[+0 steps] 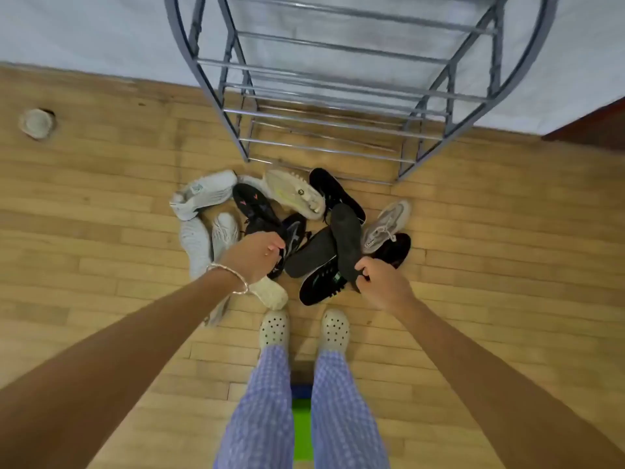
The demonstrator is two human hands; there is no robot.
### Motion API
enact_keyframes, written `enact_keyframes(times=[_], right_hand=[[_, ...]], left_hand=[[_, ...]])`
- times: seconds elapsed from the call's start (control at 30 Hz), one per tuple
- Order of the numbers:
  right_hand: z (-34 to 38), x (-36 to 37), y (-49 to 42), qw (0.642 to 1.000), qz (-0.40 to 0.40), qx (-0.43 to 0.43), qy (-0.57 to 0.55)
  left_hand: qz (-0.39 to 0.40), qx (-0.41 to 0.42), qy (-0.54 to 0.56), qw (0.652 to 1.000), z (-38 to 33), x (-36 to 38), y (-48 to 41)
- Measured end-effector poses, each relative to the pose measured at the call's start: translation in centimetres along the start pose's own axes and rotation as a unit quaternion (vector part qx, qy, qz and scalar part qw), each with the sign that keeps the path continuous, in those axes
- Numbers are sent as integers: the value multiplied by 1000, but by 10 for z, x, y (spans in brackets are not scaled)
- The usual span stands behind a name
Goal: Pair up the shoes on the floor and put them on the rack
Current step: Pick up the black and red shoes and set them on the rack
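Shoes heaped loose on the wood floor [101, 204], just in front of the rack [338, 106], none paired. Right hand [382, 286]: fingers clamped on the near end of a dark grey shoe [345, 238], sole up, lying across the pile. Left hand [255, 253]: fingers closed on a black sneaker with pink marks [252, 206]; silver bracelet [230, 275] on that wrist. Between the two hands, another dark shoe sole-up [309, 253] and a black sneaker with teal trim [321, 282]. White shoes [203, 194] cluster on the left side of the heap, a cream one [294, 194] sole-up at the far side, a grey-beige one [385, 225] on the right beside a black shoe [395, 248]. Rack is metal, grey, bare rails, standing against the pale wall [84, 28]. Person's feet in cream clogs [334, 330] just short of the pile, blue checked trousers [341, 407] above them.
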State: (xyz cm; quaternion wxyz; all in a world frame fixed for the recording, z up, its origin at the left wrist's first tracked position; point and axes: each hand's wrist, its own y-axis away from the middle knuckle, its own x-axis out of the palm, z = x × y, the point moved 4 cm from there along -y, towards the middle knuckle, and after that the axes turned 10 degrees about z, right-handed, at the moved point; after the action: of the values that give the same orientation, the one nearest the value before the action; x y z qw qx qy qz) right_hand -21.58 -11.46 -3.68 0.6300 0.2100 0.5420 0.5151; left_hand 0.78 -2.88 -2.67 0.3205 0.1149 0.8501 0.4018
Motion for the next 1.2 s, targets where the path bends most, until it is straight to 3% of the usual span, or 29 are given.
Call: enact_keyframes(times=[0.13,0.33,0.63,0.77,0.93,1.07,1.13,1.17,1.2], right_hand=[[-20,33,-69,1000,-23,9,-3],[-59,74,-192,998,-63,24,4],[-140,155,-359,970,-173,169,33],[-156,168,-378,952,-271,139,24],[-163,160,-366,945,-316,78,-40],[-170,150,-352,927,-346,8,-141],[-175,142,-345,909,-322,-28,-263],[-175,139,-341,884,-288,-58,-365],[-170,137,-334,830,-242,-109,-491]], left_hand=[[-62,17,17,998,27,26,-61],[-66,50,-18,996,77,76,-173],[-43,89,-162,982,132,177,-351],[-21,111,-218,970,141,206,-383],[-22,83,-249,965,149,233,-378],[-12,80,-285,955,148,237,-375],[-1,75,-301,951,151,238,-375],[1,74,-309,948,152,240,-375],[3,72,-314,947,152,244,-374]])
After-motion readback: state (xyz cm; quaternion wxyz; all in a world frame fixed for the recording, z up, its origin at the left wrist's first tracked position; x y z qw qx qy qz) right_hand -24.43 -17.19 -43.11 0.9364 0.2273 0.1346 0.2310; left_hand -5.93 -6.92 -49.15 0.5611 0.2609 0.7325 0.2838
